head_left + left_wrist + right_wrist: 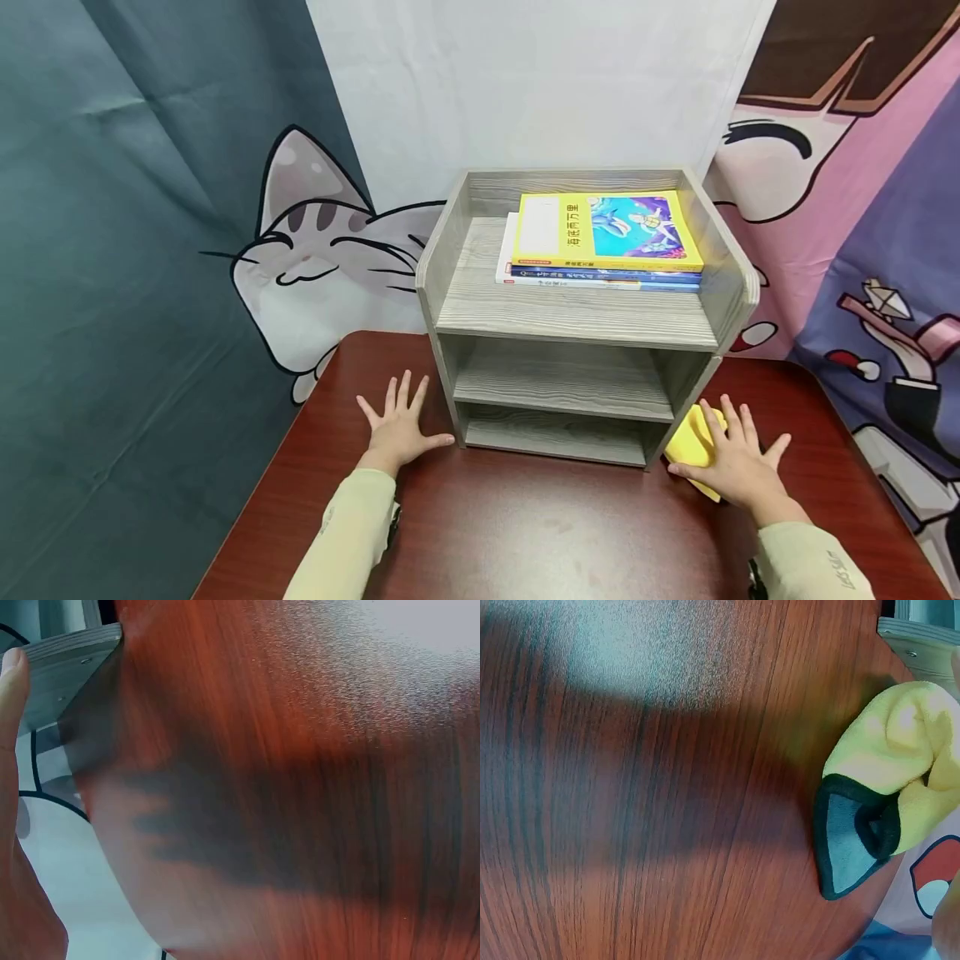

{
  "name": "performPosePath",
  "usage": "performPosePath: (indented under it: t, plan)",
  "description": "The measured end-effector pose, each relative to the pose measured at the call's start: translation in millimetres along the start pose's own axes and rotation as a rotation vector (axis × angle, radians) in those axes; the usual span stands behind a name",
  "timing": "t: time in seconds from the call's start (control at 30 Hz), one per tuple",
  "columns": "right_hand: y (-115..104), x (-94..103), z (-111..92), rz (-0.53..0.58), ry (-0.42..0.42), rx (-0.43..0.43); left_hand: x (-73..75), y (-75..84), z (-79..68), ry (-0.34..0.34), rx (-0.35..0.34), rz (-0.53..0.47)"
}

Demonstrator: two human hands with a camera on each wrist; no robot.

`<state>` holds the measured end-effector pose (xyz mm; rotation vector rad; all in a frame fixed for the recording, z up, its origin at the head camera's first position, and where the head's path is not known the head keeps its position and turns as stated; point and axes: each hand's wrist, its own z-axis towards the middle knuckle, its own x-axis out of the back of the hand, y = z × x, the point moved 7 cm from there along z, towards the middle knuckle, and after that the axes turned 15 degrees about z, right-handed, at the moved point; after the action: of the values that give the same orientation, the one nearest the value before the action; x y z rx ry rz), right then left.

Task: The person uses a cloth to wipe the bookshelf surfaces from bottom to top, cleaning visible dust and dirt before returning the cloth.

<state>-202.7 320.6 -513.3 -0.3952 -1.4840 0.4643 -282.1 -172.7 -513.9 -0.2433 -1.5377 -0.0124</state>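
My left hand (399,429), fingers spread, hovers over the table beside the left side of a grey wood-grain shelf (577,329). In the left wrist view its thumb (11,697) shows at the left edge, and its shadow falls on the tabletop. On the shelf's other side my right hand (738,467) is spread wide, overlapping a crumpled yellow cloth (692,442) in the head view. The right wrist view shows that cloth (900,742) bunched on the table, with a grey, black-edged corner (847,840). Neither hand holds anything.
Several books (607,233) lie stacked on the shelf's top level, a yellow one with a sea picture uppermost. Below are two open compartments. The dark red table (555,525) reaches a cartoon-printed backdrop (525,83) behind and at both sides.
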Motion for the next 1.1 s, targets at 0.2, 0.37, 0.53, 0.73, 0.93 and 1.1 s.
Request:
performPosePath:
  t: [0.2,0.37,0.53,0.73,0.93,1.1]
  plan:
    - [-1.4,2.5,-2.3,0.003,0.009,0.001,15.3,-2.6,-0.4,0.021,-0.012,-0.141]
    - [-4.0,8.3,-6.1,0.036,0.054,0.020,38.3,-5.1,0.9,0.063,-0.034,-0.391]
    - [-6.4,14.3,-9.1,0.025,0.089,0.026,69.5,-3.9,1.7,0.144,-0.071,-0.617]
    - [-7.0,10.5,-8.7,-0.007,0.060,-0.034,113.4,8.3,2.6,0.212,-0.129,-0.789]
    - [-7.7,0.0,-7.2,0.024,0.035,-0.102,157.3,17.8,5.7,0.307,-0.155,-0.936]
    - [-6.0,-2.4,-9.1,0.050,0.041,-0.150,202.8,23.1,5.7,0.455,-0.202,-0.988]
